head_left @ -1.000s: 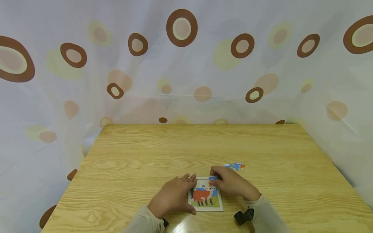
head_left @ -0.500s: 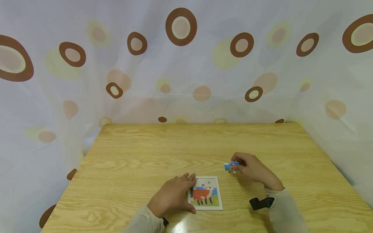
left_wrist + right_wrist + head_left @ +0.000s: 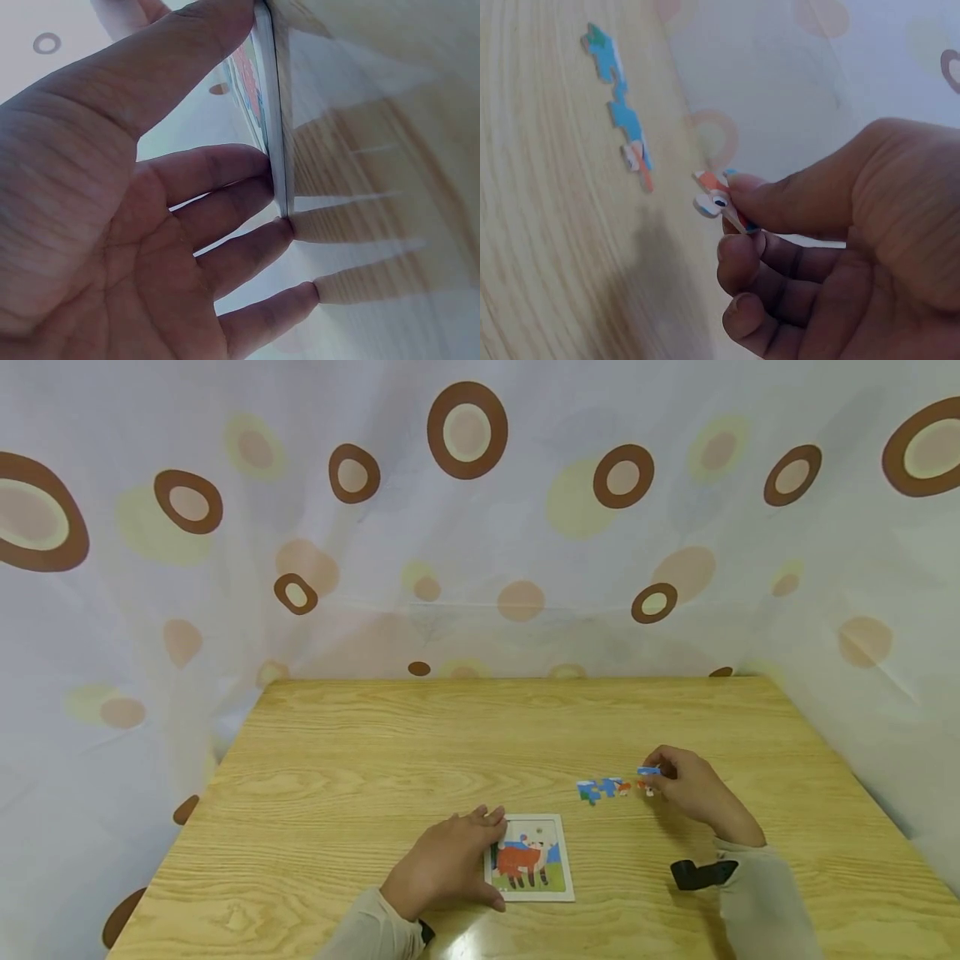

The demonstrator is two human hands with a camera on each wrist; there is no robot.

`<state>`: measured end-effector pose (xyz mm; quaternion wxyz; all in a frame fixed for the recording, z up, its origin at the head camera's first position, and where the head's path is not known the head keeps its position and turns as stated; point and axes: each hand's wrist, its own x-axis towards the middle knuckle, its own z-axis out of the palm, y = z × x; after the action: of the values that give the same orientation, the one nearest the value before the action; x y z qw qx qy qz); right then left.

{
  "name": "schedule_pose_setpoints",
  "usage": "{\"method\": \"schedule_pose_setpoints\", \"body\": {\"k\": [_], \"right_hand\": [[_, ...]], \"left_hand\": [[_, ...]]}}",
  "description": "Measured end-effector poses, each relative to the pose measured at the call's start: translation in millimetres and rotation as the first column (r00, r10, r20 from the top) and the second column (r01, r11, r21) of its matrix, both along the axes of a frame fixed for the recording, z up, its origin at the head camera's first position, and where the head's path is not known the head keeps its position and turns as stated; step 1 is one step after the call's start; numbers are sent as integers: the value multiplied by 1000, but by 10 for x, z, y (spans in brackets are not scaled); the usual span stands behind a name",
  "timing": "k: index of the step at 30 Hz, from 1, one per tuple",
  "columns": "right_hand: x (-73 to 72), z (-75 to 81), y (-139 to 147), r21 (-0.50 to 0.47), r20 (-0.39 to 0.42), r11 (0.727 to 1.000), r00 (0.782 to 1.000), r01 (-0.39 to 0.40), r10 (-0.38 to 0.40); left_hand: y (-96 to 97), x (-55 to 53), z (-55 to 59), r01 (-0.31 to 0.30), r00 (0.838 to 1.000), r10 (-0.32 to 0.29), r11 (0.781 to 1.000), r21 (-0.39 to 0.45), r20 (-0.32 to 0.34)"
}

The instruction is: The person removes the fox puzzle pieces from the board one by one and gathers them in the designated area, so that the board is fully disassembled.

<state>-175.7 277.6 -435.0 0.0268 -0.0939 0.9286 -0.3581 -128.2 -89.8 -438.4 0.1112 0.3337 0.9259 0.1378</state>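
Observation:
A square jigsaw puzzle in a white tray (image 3: pixel 567 868) lies near the front of the table, partly filled with a red-and-white animal on grass; its top part shows bare backing. My left hand (image 3: pixel 450 867) rests along the tray's left side, fingers straight at the far corner and thumb at the near one. In the left wrist view the fingertips touch the tray's edge (image 3: pixel 276 112). Up and to the right, my right hand (image 3: pixel 693 787) pinches a puzzle piece (image 3: pixel 714 201) between thumb and fingers, raised above the table. Blue, orange and white show on it, with an eye.
Several loose blue puzzle pieces (image 3: pixel 600 788) lie together on the wooden table (image 3: pixel 375 752), just left of the right hand. A patterned curtain (image 3: pixel 480 543) hangs behind the table and along both sides.
My right hand has carried the puzzle piece from the tray's top right corner, over the loose pieces, to the right of them. The left hand and tray stay in place.

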Motion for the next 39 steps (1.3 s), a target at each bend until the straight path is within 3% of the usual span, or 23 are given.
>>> {"method": "schedule_pose_setpoints", "body": {"k": [9, 18, 29, 39], "right_hand": [[-39, -87, 99, 39, 19, 992, 993, 119, -120], [-125, -243, 70, 66, -24, 988, 990, 140, -139], [-136, -245, -56, 130, -104, 983, 988, 125, -112], [-105, -249, -85, 109, -59, 984, 989, 138, -133]], "left_hand": [[1, -2, -25, -12, 1000, 12, 1000, -9, 7], [-19, 3, -12, -8, 1000, 8, 1000, 9, 2], [-23, 0, -24, -11, 1000, 11, 1000, 9, 0], [-15, -14, -25, 2, 1000, -2, 1000, 7, -17]]}}
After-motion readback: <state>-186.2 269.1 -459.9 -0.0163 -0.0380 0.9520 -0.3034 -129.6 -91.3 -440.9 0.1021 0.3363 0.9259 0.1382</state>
